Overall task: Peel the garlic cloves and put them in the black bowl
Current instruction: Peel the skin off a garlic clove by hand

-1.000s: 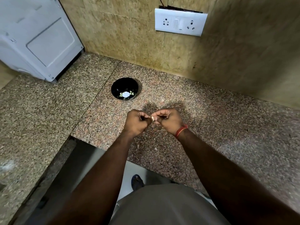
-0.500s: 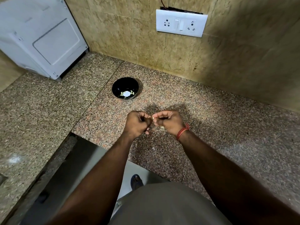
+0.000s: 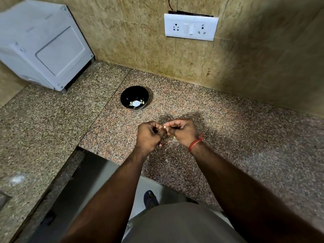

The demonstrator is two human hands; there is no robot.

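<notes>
Your left hand (image 3: 149, 135) and right hand (image 3: 182, 132) meet above the counter (image 3: 245, 137), just on your side of the black bowl (image 3: 134, 97). Both grips are curled tight, pinching one small garlic clove (image 3: 165, 127) between the fingertips; only a pale speck of it shows between the thumbs. A red thread band (image 3: 195, 143) circles your right wrist. The black bowl stands on the counter beyond your hands, apart from them, with a few pale peeled cloves (image 3: 136, 103) lying in its bottom. Left of the bowl, well apart, stands a white appliance (image 3: 43, 48). On the wall behind the bowl and to its right hangs a white socket plate (image 3: 191, 27).
</notes>
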